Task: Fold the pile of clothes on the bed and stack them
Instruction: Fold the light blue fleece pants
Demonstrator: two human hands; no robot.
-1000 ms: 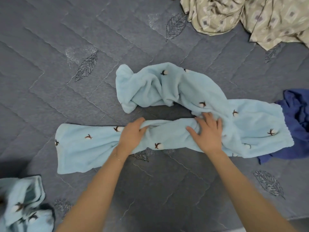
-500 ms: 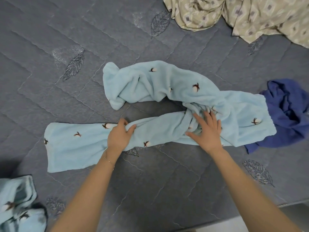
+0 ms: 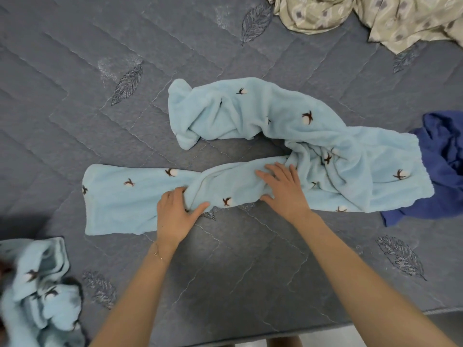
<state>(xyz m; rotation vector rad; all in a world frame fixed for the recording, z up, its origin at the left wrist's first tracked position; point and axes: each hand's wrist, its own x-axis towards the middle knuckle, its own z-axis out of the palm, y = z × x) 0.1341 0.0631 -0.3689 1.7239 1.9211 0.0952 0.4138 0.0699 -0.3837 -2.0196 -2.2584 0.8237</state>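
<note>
grey bed (image 3: 225,284) w/ pj pants (image 3: 250,116) (crumpled)

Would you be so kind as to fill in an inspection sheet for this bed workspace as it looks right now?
Surface: grey quilted bed cover with stitched leaf motifs, lying flat.
Job's things: light-blue trousers spread out, far leg bunched, near leg twisted mid-length; crumpled light-blue garment at the lower left; dark-blue garment partly under the trousers' waistband; beige patterned cloth heaped at the far right.
Clutter: nothing seen.
Grips: left grip pinches a fold of the near leg; right grip presses flat on the same leg, fingers straight.
Cables: nothing seen.
Surroundings: strip of floor past the bed's near edge.
</note>
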